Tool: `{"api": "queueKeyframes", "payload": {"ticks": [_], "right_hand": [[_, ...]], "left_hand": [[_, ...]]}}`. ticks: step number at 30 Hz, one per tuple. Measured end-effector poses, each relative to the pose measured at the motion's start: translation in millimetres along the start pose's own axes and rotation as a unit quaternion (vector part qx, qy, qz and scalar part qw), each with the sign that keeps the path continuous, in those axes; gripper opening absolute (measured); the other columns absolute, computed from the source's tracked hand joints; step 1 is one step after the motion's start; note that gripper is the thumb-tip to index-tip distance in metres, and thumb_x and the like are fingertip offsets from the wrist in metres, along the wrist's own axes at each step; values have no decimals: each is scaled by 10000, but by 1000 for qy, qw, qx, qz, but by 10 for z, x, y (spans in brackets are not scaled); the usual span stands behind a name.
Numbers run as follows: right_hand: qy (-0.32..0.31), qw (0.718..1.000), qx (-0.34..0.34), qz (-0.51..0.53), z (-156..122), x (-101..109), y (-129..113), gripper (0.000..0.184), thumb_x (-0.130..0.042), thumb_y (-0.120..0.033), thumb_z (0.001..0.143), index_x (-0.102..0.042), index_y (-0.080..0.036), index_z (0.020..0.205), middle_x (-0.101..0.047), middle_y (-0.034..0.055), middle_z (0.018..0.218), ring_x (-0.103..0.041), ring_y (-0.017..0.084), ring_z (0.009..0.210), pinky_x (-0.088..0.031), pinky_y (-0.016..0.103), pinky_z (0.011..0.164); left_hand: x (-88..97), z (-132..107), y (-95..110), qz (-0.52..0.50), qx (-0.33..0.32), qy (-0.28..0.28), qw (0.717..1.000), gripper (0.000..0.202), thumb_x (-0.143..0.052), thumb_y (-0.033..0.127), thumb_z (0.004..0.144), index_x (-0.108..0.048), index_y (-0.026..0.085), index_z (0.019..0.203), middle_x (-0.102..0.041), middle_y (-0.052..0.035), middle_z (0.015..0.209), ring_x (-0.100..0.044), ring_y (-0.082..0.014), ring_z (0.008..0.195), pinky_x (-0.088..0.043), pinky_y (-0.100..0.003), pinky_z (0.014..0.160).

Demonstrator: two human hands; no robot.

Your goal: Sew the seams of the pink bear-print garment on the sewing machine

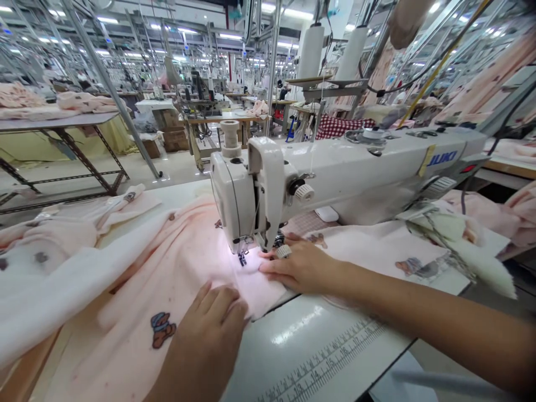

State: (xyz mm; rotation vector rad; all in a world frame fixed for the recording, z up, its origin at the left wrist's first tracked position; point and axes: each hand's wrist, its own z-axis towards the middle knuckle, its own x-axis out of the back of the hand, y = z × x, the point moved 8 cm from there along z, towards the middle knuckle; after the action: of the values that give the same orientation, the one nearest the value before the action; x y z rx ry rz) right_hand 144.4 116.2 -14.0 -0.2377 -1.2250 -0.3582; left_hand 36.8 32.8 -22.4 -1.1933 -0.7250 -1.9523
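Head cam view, so everything here is relative to the sewing machine (355, 173), a big white one with blue JUKI lettering (441, 159) on its arm. The pale pink fabric (196, 240) lies under the machine's needle end, with the presser foot (243, 258) right over it in a bright patch of light, and it spreads out to the left of the machine and toward the wearer. There's a little brown and blue bear print (162, 329) on the near left part. Left hand (213, 318) is palm down on the cloth just in front of the machine's needle end, fingers together and bent; can't tell if that grip is pinching any cloth. Right hand (304, 265) is beside the foot, under the machine's arm, its grip loose with fingers stretched out on the fabric. In front of the machine, the white worktop (288, 329) has a printed ruler scale (326, 368) on it. Two white thread cones (311, 50) stand behind the machine, and some red checked cloth (343, 126) sits behind its arm. Far left of it, another worktop (50, 121) carries more pink cloth (87, 101).
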Motion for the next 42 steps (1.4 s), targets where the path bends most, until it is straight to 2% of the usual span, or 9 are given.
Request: {"api": "queueKeyframes", "payload": {"ticks": [3, 7, 10, 15, 18, 23, 29, 34, 42], "right_hand": [[17, 1000, -15, -18, 17, 64, 62, 239, -476, -278, 938, -689, -190, 875, -663, 58, 814, -566, 212, 841, -399, 402, 840], [45, 997, 56, 25, 22, 159, -269, 254, -418, -210, 933, -668, -172, 952, -680, 49, 875, -563, 175, 803, -414, 338, 775], [30, 992, 105, 62, 36, 95, -528, 199, -469, -175, 881, -662, -150, 921, -657, 49, 813, -539, 171, 762, -403, 316, 694], [9, 992, 117, 47, 92, -74, -612, 123, -522, -209, 827, -633, -170, 790, -594, 27, 751, -478, 171, 702, -356, 326, 642], [-1, 991, 129, 43, 115, -115, -590, 169, -506, -244, 845, -619, -178, 739, -581, 18, 738, -472, 165, 697, -351, 312, 636], [-8, 999, 36, 13, 157, -128, -359, 188, -466, -223, 907, -647, -192, 868, -590, 41, 830, -498, 150, 701, -321, 270, 583], [-23, 999, 23, 1, 140, -127, -344, 117, -540, -251, 884, -649, -216, 906, -598, 36, 895, -493, 129, 643, -330, 265, 577], [-29, 999, 6, 17, 157, -116, -292, 224, -472, -331, 942, -653, -207, 984, -616, 60, 920, -517, 150, 706, -420, 308, 695], [94, 992, -6, 79, 34, 75, -134, 244, -459, -292, 946, -675, -179, 967, -661, 74, 885, -547, 194, 820, -458, 355, 779]], "left_hand": [[22, 77, -54, -5, 12, 0, 1000, 115, -481, 91, 837, -524, 196, 823, -581, -37, 840, -589, -206, 823, -496, -533, 874], [39, 76, -21, -1, -5, 9, 1000, 171, -456, 51, 811, -524, 196, 871, -600, -41, 868, -599, -198, 812, -500, -519, 893], [35, 29, -6, -3, -3, 21, 1000, 191, -454, 87, 824, -523, 196, 964, -627, -58, 934, -613, -209, 869, -502, -498, 912], [29, -26, -17, 45, 3, 47, 998, 235, -461, 181, 827, -519, 161, 1054, -629, -142, 1127, -602, -276, 1051, -527, -510, 888], [-17, -3, -92, 52, -3, 28, 998, 284, -461, 198, 822, -508, 147, 1097, -604, -159, 1200, -581, -283, 1110, -525, -517, 899], [-79, 153, -329, -3, 20, -22, 1000, 248, -454, 189, 849, -495, 185, 1094, -576, -120, 1228, -549, -266, 1140, -466, -533, 972], [-53, 190, -353, -53, 68, -7, 996, 128, -431, 221, 895, -555, 220, 925, -594, -67, 1093, -562, -236, 994, -455, -499, 936], [-133, 213, -434, -38, 94, -3, 995, 119, -439, 222, 881, -555, 210, 861, -582, -82, 1093, -545, -253, 1025, -455, -490, 923], [-160, 255, -463, -82, 120, -22, 989, 87, -442, 215, 874, -528, 219, 885, -548, -73, 1055, -524, -257, 1011, -462, -499, 883]]}}
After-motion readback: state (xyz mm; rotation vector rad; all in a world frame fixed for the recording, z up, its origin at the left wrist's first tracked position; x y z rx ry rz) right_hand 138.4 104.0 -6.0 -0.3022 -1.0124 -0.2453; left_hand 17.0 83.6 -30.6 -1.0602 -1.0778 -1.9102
